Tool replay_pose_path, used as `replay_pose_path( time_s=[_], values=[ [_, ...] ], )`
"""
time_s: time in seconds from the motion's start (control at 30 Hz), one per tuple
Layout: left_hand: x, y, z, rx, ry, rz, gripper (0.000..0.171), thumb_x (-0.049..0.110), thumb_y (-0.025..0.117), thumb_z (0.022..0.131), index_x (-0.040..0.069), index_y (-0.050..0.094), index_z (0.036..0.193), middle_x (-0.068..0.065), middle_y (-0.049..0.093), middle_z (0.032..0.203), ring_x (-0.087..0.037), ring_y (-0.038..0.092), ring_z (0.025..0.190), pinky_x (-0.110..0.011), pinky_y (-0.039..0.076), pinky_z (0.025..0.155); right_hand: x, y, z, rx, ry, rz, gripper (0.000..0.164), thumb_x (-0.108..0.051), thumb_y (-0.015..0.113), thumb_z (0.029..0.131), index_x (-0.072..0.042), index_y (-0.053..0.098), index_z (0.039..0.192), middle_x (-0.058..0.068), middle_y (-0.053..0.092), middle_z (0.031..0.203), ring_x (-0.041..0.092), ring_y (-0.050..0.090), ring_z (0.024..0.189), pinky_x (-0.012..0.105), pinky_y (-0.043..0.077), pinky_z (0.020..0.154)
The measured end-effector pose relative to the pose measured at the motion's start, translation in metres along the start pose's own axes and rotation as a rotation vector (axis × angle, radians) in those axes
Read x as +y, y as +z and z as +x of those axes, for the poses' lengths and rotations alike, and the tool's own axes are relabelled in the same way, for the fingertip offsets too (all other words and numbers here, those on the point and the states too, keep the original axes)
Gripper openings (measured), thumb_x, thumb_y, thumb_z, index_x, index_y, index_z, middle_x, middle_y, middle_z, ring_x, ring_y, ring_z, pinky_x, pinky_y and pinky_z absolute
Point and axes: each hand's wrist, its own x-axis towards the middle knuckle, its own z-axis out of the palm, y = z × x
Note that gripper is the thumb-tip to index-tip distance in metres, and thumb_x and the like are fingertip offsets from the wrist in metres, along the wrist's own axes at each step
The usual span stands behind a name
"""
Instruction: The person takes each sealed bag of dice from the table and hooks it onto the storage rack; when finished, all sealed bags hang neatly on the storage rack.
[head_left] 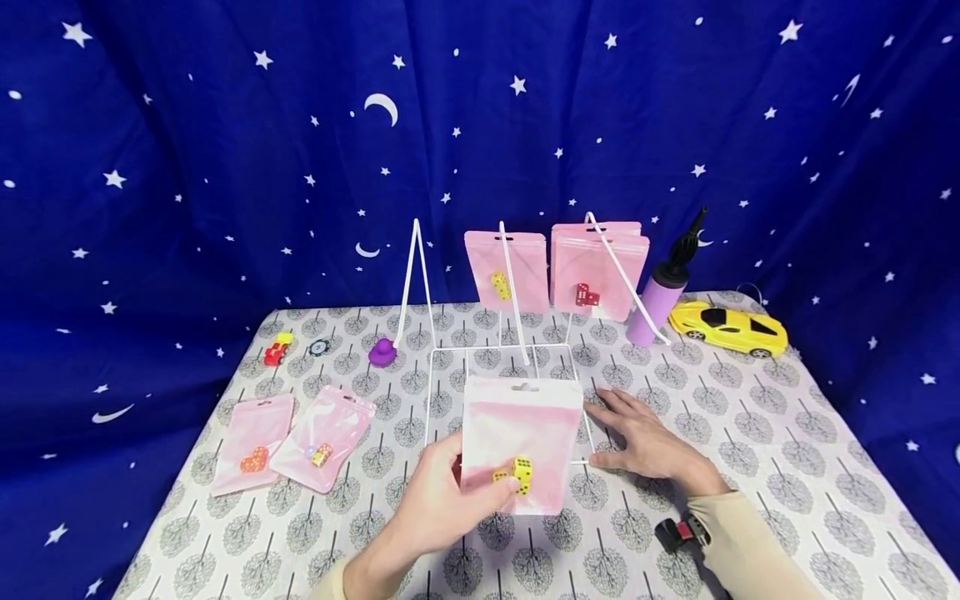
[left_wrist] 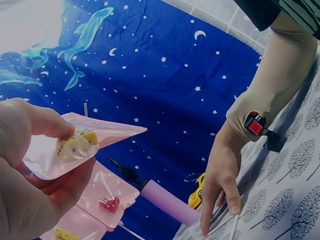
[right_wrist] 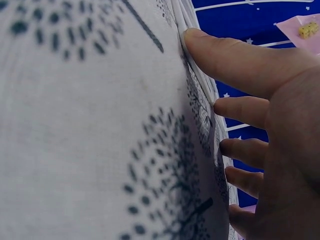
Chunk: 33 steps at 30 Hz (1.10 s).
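Note:
My left hand (head_left: 442, 504) pinches a pink zip bag (head_left: 517, 425) by its lower left part, thumb in front over yellow dice (head_left: 522, 475) inside. The bag is upright above the front of a white wire display rack (head_left: 513, 292). My right hand (head_left: 645, 442) rests at the right side of the rack's base, fingers spread and extended, with fingertips at the base wire in the left wrist view. On the rack's middle hook hangs a pink bag (head_left: 483, 258) with yellow dice. Two pink bags hang on the right hook, the front bag (head_left: 573, 262) holding red dice. The left hook carries no bag.
Two pink bags, an outer bag (head_left: 247, 429) and an inner bag (head_left: 333, 425), lie overlapping at left with dice inside. Behind them are a red-yellow toy car (head_left: 277, 350) and a purple duck (head_left: 382, 352). A purple pump (head_left: 663, 296) and yellow car (head_left: 727, 327) stand back right.

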Motion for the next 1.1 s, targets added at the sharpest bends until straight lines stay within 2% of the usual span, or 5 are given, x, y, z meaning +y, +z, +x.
replay_pose_path(
  time_s=[0.23,0.4,0.67,1.1],
  values=[
    [0.002,0.001,0.008,0.015,0.028,-0.005,0.037,0.005,0.073,0.081,0.006,0.063,0.116,-0.015,0.072,0.103,-0.017,0.072,0.086,-0.034,0.062,0.073,0.0,0.0,0.001,0.012,-0.018,-0.001,0.085,-0.051,0.075,0.077,-0.011,0.044,0.146,0.029,0.027,0.155,0.052,0.021,0.141,0.073,0.017,0.109],
    [0.004,0.002,0.012,0.034,0.005,-0.001,0.036,0.004,0.074,0.08,0.008,0.064,0.114,-0.013,0.073,0.102,-0.017,0.072,0.086,-0.034,0.062,0.074,0.0,0.0,0.001,0.005,-0.016,0.01,0.087,-0.053,0.074,0.077,-0.009,0.045,0.146,0.029,0.026,0.155,0.052,0.02,0.141,0.072,0.016,0.109],
    [0.006,0.004,0.017,0.055,0.004,0.012,0.034,0.007,0.075,0.08,0.009,0.064,0.113,-0.012,0.073,0.101,-0.017,0.071,0.083,-0.034,0.062,0.07,0.002,0.001,0.001,-0.003,-0.009,0.011,0.086,-0.054,0.074,0.078,-0.01,0.045,0.146,0.029,0.025,0.155,0.052,0.02,0.141,0.072,0.015,0.11],
    [0.003,0.005,0.029,0.069,-0.038,-0.043,0.037,0.004,0.073,0.081,0.007,0.062,0.116,-0.012,0.072,0.105,-0.018,0.072,0.087,-0.035,0.062,0.072,0.004,0.002,0.001,0.006,-0.019,0.009,0.085,-0.053,0.074,0.078,-0.009,0.045,0.145,0.029,0.026,0.155,0.051,0.02,0.141,0.072,0.016,0.11]
  ],
)
